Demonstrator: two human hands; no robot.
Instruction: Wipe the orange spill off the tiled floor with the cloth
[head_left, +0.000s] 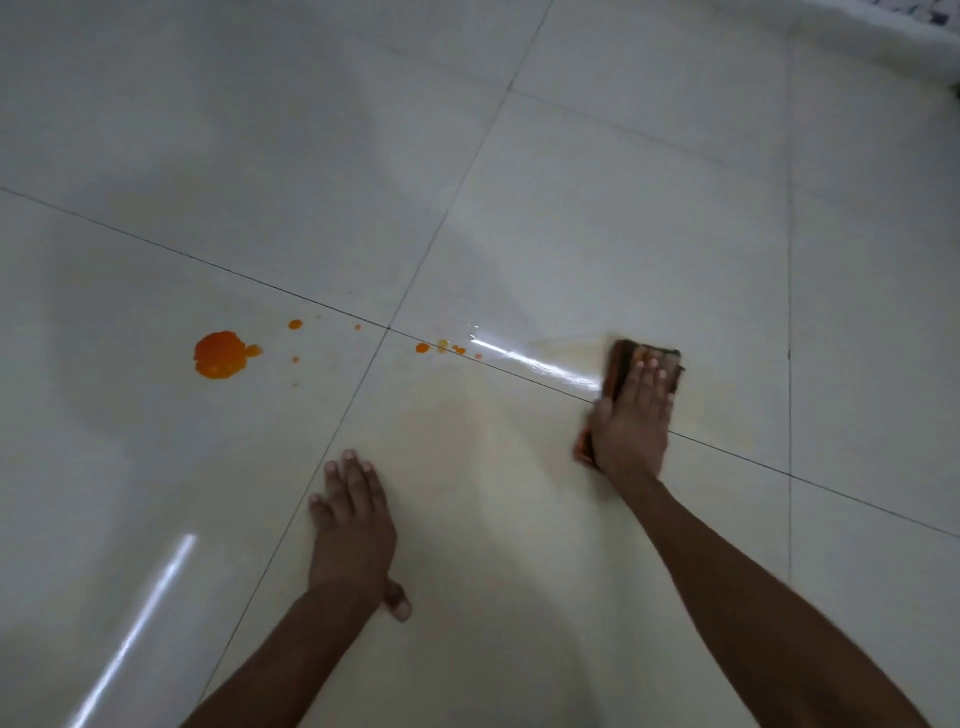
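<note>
- Right hand (631, 415) lies flat on the cloth (655, 358), fingers straight and pressing down, not curled round it; hand edges are blurred.
- Cloth: dark, folded, orange-stained along its left edge, on the tiled floor (571, 208) at 3 o'clock of frame centre, straddling a grout line (727, 451). It is mostly under the palm, and the far end pokes out past the fingertips.
- Left hand (353, 525) is at 7 o'clock of centre, palm flat on the floor, fingers spread and relaxed, thumb out to the side, holding nothing.
- Orange spill (221, 355): a thick blob at 9 o'clock of centre, well apart from the cloth and untouched.
- Small orange drops (422, 347) sit between blob and cloth, near the tile crossing.
- Faint yellowish wet smear (561, 345) at the cloth's 9 o'clock, with a bright glare streak over it.
</note>
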